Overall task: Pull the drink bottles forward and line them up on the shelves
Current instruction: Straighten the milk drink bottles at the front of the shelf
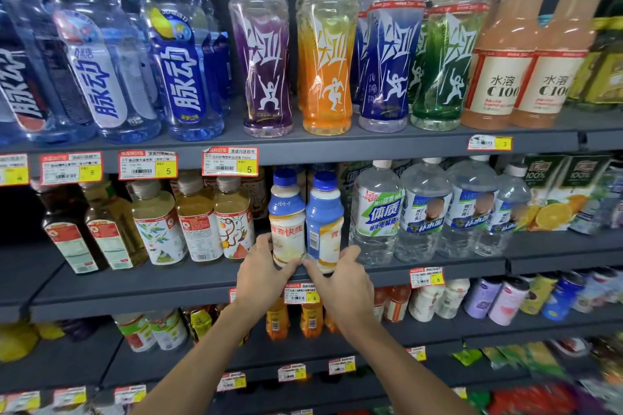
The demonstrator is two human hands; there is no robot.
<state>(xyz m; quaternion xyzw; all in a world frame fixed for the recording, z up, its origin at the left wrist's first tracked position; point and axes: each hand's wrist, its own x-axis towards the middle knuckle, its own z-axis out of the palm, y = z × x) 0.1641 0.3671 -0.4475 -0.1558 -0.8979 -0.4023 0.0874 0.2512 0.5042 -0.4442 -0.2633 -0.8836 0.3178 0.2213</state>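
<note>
Two white milk-drink bottles with blue caps stand side by side near the front edge of the middle shelf (438,264). My left hand (261,271) grips the base of the left bottle (286,222). My right hand (342,283) wraps the base of the right bottle (325,222), whose barcode side faces me. Both bottles are upright and touch each other.
Tea bottles (199,219) stand left of the pair, clear water bottles (377,212) to the right. The top shelf holds sports drinks (325,54) in a front row. Lower shelves carry orange bottles (278,320) and small cans (505,300). Price tags (301,293) hang on the shelf edges.
</note>
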